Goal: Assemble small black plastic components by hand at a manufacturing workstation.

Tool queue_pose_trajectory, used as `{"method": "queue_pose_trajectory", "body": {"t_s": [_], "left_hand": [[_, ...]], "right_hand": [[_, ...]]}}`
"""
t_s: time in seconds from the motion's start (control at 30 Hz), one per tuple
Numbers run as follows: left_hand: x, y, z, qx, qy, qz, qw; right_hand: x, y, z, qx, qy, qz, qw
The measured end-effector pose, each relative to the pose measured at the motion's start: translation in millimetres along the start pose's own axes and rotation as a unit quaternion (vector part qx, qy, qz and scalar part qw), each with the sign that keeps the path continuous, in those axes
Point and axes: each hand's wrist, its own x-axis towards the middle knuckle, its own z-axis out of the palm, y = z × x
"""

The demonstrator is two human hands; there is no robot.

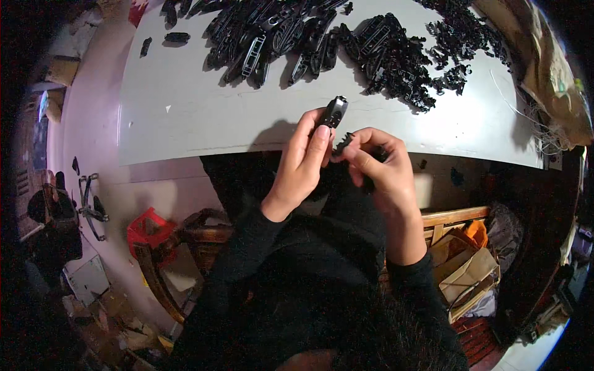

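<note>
My left hand (pixel 298 166) is wrapped round a glossy black elongated plastic housing (pixel 335 112), its thumb pressed on the lower end and the far end pointing up and away. Close on its right, my right hand (pixel 388 168) pinches a small black toothed plastic piece (pixel 343 144) between thumb and fingertips. The piece sits just below the housing; whether the two touch I cannot tell. Both hands are above the near edge of the white table (pixel 198 127). Part of the housing is hidden by the left fingers.
Farther back lies a pile of long black plastic housings (pixel 252 57), with a heap of small black plastic pieces (pixel 405 77) to its right. White strings (pixel 539 127) hang by the table's right edge. Below are a wooden chair (pixel 148 266), a red plastic object (pixel 150 232) and a cardboard box (pixel 473 272).
</note>
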Motion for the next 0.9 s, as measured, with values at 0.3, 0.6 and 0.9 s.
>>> {"method": "queue_pose_trajectory", "body": {"t_s": [0.3, 0.6, 0.9], "left_hand": [[-3.0, -4.6, -5.6, 0.074, -0.057, 0.064, 0.994], [-3.7, -0.9, -7.2, 0.154, -0.145, 0.109, 0.971], [-20.7, 0.0, -10.3, 0.152, -0.142, 0.108, 0.972]], "right_hand": [[-1.9, -1.0, 4.6, 0.036, 0.037, -0.038, 0.998], [-3.4, -7.7, 8.8, -0.196, 0.066, -0.167, 0.964], [-3.9, 12.4, 0.3, -0.038, 0.0, 0.011, 0.999]]}}
